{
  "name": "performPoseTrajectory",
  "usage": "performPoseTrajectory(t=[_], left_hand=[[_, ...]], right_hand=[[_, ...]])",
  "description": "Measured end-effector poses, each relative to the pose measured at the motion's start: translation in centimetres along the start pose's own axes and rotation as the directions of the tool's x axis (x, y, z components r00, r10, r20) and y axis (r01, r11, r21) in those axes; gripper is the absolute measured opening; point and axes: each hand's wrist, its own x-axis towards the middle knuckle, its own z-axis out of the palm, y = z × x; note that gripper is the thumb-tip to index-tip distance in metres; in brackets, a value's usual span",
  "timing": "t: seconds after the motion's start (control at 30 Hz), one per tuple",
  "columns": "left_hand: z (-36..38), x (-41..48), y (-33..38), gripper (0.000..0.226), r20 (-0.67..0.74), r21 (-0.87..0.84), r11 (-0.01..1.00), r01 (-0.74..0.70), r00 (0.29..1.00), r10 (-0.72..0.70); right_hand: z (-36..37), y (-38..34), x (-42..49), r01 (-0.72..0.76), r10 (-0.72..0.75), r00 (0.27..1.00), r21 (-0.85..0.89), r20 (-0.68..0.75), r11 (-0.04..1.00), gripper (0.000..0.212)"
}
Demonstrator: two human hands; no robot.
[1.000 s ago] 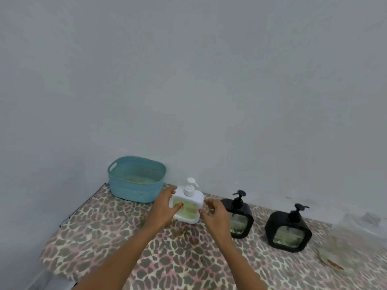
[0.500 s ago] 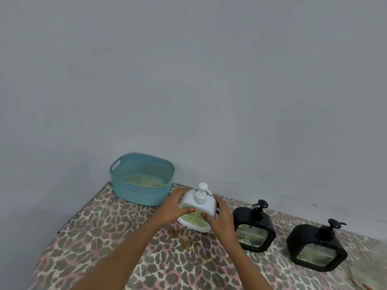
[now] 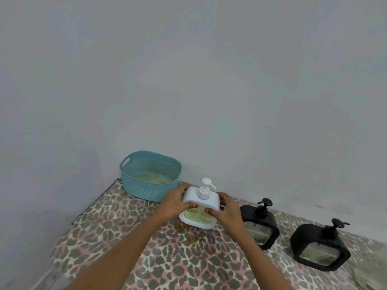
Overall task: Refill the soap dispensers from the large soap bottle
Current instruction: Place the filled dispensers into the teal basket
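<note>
1. The white soap dispenser point(image 3: 193, 195) is held between both hands. The left hand point(image 3: 172, 203) grips its left side and the right hand point(image 3: 227, 212) grips its right side, with each thumb laid on the front face near the clear window.
2. Pale green liquid is seen through that window. The body is tipped with its top towards the person. Whether its lower edge rests on the tabletop point(image 3: 125, 237) cannot be told.
3. The pump point(image 3: 204, 192) is screwed on. It stands above and midway between the two hands, with its long axis running up and slightly back from them. The spout is turned towards the right hand's side.
4. The opening step is judged not yet done. To turn the pump collar, one hand would have to be freed while the other steadies the body. Neither hand is clearly nearer to the collar.
5. Two black soap dispensers are stood beyond the right hand, the nearer one point(image 3: 260, 227) just beside it and the farther one point(image 3: 320, 248) well apart.
6. A teal basket point(image 3: 150, 174) is set beyond the left hand, against the wall.
7. The large soap bottle cannot be made out in this view.
</note>
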Motion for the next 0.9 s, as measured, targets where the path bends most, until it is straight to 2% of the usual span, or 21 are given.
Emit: performPoseTrajectory(t=[0.23,0.43,0.7,0.9], left_hand=[[-5.0,-1.5,2.6,0.066,-0.151,0.020,1.000,-0.012,0.988,0.015],[-9.9,-2.0,3.8,0.056,-0.237,0.009,1.000,-0.020,0.971,0.021],[-14.4,-0.9,2.5,0.047,-0.384,0.033,0.999,-0.004,0.923,0.016],[-15.5,1.1,1.0,0.050,-0.510,0.012,0.997,0.077,0.858,-0.060]], right_hand=[[-2.0,-5.2,1.5,0.127,-0.120,0.987,-0.059,0.107,0.990,0.054],[-1.6,-9.9,4.1,0.185,-0.171,0.964,-0.052,0.204,0.981,0.054],[2.0,-14.5,9.6,0.303,-0.252,0.903,-0.102,0.347,0.948,0.057],[5.3,-16.1,14.6,0.442,-0.319,0.825,-0.179,0.467,0.879,0.064]])
